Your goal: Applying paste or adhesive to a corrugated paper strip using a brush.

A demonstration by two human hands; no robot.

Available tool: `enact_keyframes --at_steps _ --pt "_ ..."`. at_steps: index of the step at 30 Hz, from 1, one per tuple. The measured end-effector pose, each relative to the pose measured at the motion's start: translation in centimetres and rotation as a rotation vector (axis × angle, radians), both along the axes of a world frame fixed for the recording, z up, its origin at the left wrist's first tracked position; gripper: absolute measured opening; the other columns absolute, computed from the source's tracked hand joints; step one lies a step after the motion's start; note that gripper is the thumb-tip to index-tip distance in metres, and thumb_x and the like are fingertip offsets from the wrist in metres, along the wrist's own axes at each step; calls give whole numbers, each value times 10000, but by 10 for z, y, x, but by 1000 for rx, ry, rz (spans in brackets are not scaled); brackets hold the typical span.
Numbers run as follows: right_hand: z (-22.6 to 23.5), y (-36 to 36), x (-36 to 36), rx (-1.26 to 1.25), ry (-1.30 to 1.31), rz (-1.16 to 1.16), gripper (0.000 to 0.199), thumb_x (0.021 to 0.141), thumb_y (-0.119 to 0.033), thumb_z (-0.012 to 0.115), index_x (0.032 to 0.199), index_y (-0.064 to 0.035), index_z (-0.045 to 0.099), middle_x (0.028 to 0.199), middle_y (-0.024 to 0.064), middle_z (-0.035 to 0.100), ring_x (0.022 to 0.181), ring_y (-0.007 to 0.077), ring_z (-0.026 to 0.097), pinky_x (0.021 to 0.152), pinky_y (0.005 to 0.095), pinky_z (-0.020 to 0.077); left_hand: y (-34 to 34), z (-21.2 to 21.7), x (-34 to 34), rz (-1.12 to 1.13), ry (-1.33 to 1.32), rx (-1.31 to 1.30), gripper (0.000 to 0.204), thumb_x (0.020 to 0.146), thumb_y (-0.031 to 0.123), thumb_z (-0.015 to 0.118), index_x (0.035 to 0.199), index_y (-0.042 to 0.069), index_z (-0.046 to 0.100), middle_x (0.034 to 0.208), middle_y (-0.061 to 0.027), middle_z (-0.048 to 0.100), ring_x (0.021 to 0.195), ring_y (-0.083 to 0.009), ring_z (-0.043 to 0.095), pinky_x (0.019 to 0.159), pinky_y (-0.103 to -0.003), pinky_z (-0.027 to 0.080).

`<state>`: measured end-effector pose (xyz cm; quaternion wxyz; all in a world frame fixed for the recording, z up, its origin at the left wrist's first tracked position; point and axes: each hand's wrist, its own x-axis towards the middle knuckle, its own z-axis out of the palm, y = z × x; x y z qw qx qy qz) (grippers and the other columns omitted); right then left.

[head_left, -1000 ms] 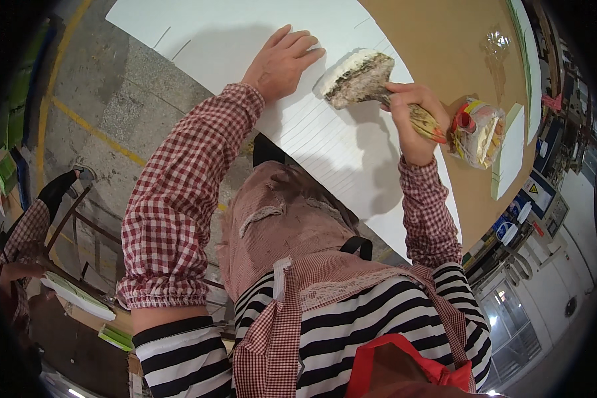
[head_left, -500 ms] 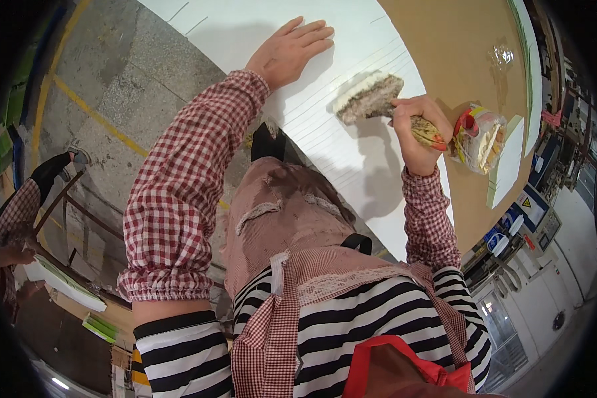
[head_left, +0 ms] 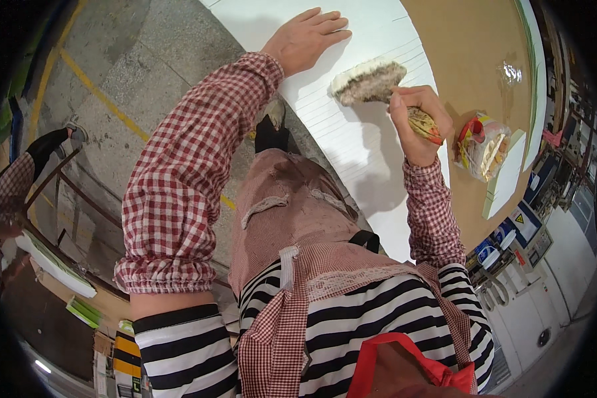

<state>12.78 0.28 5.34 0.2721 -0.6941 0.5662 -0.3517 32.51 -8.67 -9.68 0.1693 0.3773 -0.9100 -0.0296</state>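
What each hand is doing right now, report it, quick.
Left hand: open, palm down at the white sheet, holding nothing.
Right hand: closed around the handle of the wide brush.

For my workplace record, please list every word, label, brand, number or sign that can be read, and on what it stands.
No words or numbers clear enough to quote.
Panel at right: yellow triangular warning sign; other markings too small.
Plastic bag near the right hand: any print too blurred.
White sheet: only dark lines.
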Motion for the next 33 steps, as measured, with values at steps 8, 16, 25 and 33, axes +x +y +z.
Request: enact_keyframes --at_steps 8,16,25,33 --pt "2 1 12 -54 -45 -3 120 747 17 701 698 15 592 718 114 625 653 165 608 598 263 469 -3 10 8 -46 71 328 454 893 95 465 1347 69 469 1474 -87 384 1401 -203 285 1177 -397 172" --pt "2 -2 17 -109 27 96 123 747 18 704 700 15 590 726 127 627 651 163 608 590 269 472 -3 10 11 -69 99 208 454 852 32 449 1303 40 493 1426 -99 437 1373 -218 330 1171 -404 193" --pt "4 -2 24 -178 43 126 124 719 24 713 698 10 592 707 130 623 643 182 634 578 261 480 -2 8 10 -49 145 185 414 869 35 441 1274 36 525 1410 -96 461 1364 -218 347 1168 -403 206" --pt "4 2 20 -125 36 160 125 716 20 717 710 7 593 726 137 633 643 189 631 578 263 479 -3 11 12 -45 108 226 412 889 39 430 1293 40 514 1424 -94 447 1369 -213 340 1172 -396 202"
